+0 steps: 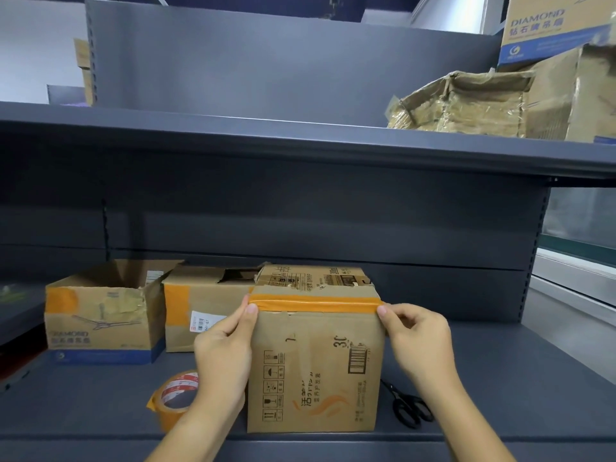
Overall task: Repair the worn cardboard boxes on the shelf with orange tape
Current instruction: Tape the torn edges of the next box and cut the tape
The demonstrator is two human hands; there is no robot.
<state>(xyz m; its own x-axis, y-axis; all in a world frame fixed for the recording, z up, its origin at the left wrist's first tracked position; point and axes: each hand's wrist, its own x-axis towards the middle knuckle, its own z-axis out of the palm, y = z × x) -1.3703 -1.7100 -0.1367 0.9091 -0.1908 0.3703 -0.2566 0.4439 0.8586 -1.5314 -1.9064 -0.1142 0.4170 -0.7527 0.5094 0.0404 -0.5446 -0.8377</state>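
Three worn brown cardboard boxes stand on the lower grey metal shelf (500, 378); the front printed box (316, 371) carries one orange tape strip (315, 304) along its top front edge. The left hand (226, 345) and the right hand (416, 338) each pinch one strip end at a corner. One orange tape roll (175, 400) and one pair of black scissors (410, 408) lie beside the box.

upper-shelf box (546, 28): "DIAMOND" | front box (316, 368): "30" | middle box label (203, 323): "841-67"
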